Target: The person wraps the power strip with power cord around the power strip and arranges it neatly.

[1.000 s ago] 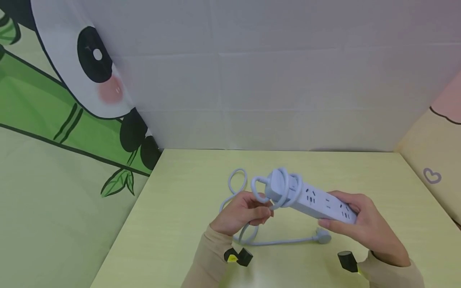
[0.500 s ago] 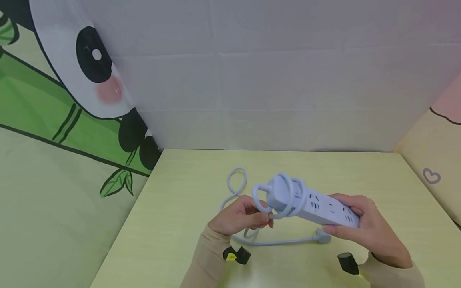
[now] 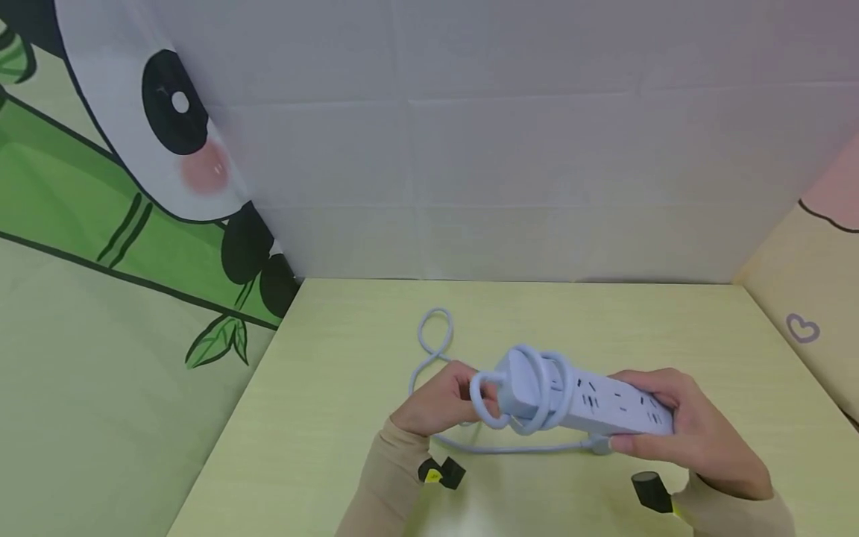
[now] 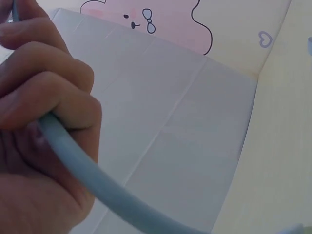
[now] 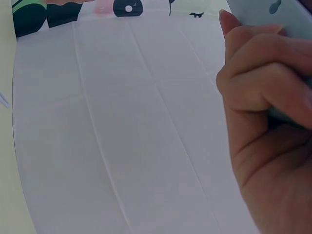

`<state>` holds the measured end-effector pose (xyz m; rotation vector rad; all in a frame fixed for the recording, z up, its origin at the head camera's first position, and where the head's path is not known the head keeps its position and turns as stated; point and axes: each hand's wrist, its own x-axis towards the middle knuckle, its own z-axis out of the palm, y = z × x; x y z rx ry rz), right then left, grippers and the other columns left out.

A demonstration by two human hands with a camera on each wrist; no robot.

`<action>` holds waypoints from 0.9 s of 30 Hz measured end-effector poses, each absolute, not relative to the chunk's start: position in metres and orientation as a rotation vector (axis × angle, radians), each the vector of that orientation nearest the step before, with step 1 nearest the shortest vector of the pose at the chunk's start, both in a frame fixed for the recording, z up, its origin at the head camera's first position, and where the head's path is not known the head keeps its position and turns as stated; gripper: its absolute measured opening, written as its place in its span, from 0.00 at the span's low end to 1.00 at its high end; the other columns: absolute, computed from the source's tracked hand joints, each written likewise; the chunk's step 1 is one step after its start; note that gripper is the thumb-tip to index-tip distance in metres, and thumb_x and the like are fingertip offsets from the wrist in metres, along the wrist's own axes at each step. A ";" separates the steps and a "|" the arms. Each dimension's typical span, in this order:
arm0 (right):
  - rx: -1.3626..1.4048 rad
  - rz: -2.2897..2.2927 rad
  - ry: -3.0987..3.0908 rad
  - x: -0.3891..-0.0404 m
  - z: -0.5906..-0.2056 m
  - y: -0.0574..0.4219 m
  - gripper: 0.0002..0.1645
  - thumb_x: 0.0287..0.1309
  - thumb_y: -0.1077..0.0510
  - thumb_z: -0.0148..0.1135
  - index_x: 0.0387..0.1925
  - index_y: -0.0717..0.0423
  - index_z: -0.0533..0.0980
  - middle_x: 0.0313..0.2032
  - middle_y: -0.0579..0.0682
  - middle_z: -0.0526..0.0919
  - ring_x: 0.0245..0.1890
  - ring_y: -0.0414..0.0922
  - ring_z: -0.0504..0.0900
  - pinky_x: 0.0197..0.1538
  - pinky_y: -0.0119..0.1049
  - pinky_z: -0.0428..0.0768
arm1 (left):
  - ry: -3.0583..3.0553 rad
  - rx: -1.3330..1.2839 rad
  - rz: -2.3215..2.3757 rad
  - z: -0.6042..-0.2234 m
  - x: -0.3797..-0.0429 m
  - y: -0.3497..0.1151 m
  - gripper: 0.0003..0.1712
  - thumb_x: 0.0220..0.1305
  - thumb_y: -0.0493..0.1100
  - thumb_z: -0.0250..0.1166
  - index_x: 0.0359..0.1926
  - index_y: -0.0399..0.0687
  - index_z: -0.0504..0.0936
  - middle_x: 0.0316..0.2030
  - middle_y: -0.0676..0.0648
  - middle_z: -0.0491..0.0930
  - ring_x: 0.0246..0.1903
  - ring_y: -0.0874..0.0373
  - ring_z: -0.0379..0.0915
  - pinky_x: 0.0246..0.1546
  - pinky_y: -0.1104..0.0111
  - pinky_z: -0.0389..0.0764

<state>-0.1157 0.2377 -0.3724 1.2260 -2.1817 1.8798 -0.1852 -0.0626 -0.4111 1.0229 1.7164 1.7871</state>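
A white power strip (image 3: 604,403) is held above the table, its socket face turned up toward the head camera. My right hand (image 3: 701,436) grips its right end, thumb along the near side and fingers behind. Around the strip's left end the white cord (image 3: 537,418) is wound in loops. My left hand (image 3: 439,403) is beside that end, curled round the cord (image 4: 102,183), which runs through the fingers in the left wrist view. The left fingertips are partly hidden behind a cord loop. In the right wrist view, fingers (image 5: 263,73) wrap the strip's underside.
More cord (image 3: 429,335) lies in a loop on the pale table (image 3: 335,358) behind my left hand. It runs across below the strip to a plug (image 3: 599,444), partly covered by the strip. A grey wall sheet (image 3: 510,186) closes off the back.
The power strip has come down toward the table, its wound left end most, with my right hand lowering slightly. My left fingers now sit behind the loop. The loose cord loop behind shifted slightly left.
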 end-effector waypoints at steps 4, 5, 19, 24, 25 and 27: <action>1.298 1.837 -2.201 -0.116 -0.373 0.238 0.30 0.37 0.81 0.62 0.47 0.62 0.76 0.33 0.49 0.82 0.27 0.40 0.78 0.22 0.34 0.73 | 1.696 1.082 1.798 -0.418 -0.191 -0.061 0.15 0.53 0.39 0.70 0.31 0.27 0.81 0.25 0.52 0.81 0.24 0.64 0.70 0.28 0.74 0.73; 1.307 1.818 -2.211 -0.116 -0.373 0.238 0.30 0.37 0.80 0.63 0.47 0.62 0.76 0.33 0.48 0.82 0.27 0.39 0.78 0.22 0.33 0.73 | 1.685 1.104 1.800 -0.419 -0.192 -0.060 0.17 0.53 0.41 0.72 0.31 0.27 0.82 0.25 0.50 0.81 0.25 0.63 0.71 0.29 0.74 0.74; 1.477 1.737 -2.261 -0.121 -0.375 0.241 0.30 0.38 0.77 0.65 0.48 0.59 0.75 0.34 0.47 0.82 0.30 0.39 0.79 0.27 0.32 0.75 | 1.728 1.109 1.724 -0.421 -0.194 -0.057 0.05 0.49 0.25 0.63 0.21 0.28 0.75 0.19 0.55 0.74 0.21 0.67 0.65 0.26 0.78 0.70; 1.548 1.739 -2.272 -0.122 -0.376 0.240 0.29 0.39 0.76 0.65 0.47 0.56 0.76 0.33 0.46 0.81 0.28 0.37 0.79 0.26 0.29 0.75 | 1.748 1.138 1.692 -0.418 -0.193 -0.057 0.07 0.49 0.25 0.62 0.19 0.30 0.73 0.17 0.54 0.69 0.20 0.67 0.62 0.24 0.79 0.66; 1.560 1.741 -2.274 -0.123 -0.376 0.240 0.29 0.39 0.76 0.65 0.47 0.56 0.76 0.33 0.46 0.82 0.27 0.37 0.79 0.25 0.28 0.75 | 1.756 1.144 1.683 -0.418 -0.193 -0.057 0.07 0.49 0.25 0.62 0.19 0.31 0.74 0.17 0.54 0.69 0.19 0.67 0.62 0.23 0.79 0.65; 1.567 1.725 -2.293 -0.122 -0.376 0.240 0.28 0.40 0.75 0.66 0.47 0.55 0.76 0.33 0.45 0.82 0.26 0.36 0.79 0.25 0.27 0.75 | 1.762 1.153 1.671 -0.418 -0.193 -0.057 0.07 0.49 0.25 0.62 0.19 0.31 0.74 0.17 0.55 0.68 0.19 0.68 0.60 0.22 0.80 0.64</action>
